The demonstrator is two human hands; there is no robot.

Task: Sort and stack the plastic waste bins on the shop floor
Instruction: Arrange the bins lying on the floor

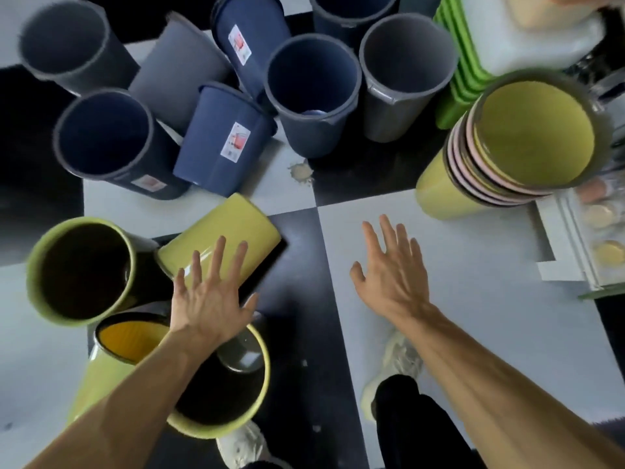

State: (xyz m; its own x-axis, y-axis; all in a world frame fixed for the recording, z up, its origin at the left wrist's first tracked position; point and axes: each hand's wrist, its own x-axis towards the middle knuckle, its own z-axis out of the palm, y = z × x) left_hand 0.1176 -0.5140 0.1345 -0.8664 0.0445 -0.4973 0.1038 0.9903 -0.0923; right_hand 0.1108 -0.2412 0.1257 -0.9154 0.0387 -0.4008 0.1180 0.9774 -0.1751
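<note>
Both bare hands reach out palm-down over a black-and-pale checkered tile floor [439, 265], fingers spread apart and holding nothing. The left hand [209, 299] hangs above a yellow-green plastic waste bin lying on its side [230, 228], its fingertips over that bin's wall; whether they touch it cannot be told. The right hand [392, 272] is over a bare pale tile, well apart from any bin.

Just left of the toppled bin stands an upright yellow-green bin with a dark inside [81, 269]. Below the left forearm sit 2 more: a yellow-green bin with a yellow interior [118, 346] and a yellow-green bin with a black interior [236, 411], side by side.

At upper right rises a nested stack of yellow-green and pink bins [473, 164], tilted toward the camera. Beside it stands a pile of bright green plastic items [460, 82].

Across the top crowds a cluster of dark blue and grey plastic bins [311, 96], some upright, 2 labelled ones [223, 137] leaning or overturned.

A pale shoe [395, 370] stands under the right forearm.
</note>
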